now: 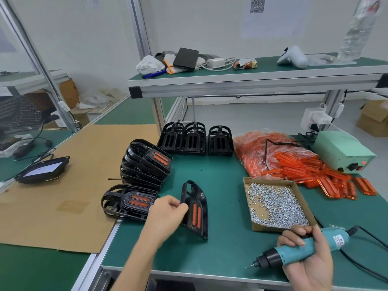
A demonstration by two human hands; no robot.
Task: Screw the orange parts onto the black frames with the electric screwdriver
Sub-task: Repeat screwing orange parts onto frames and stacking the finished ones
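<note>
My left hand grips a black frame with an orange part fitted in it, holding it on edge above the green table. My right hand holds the teal electric screwdriver near the table's front edge, its bit pointing left. A cardboard tray of silver screws lies just behind the screwdriver. Loose orange parts spill from a clear bag at the right. Bare black frames stand in a row at the back. Frames with orange parts are stacked at the left.
A green power unit sits at the back right, its black cord trailing to the screwdriver. A cardboard sheet covers the left table, with a black lamp on it. An upper shelf overhangs the back.
</note>
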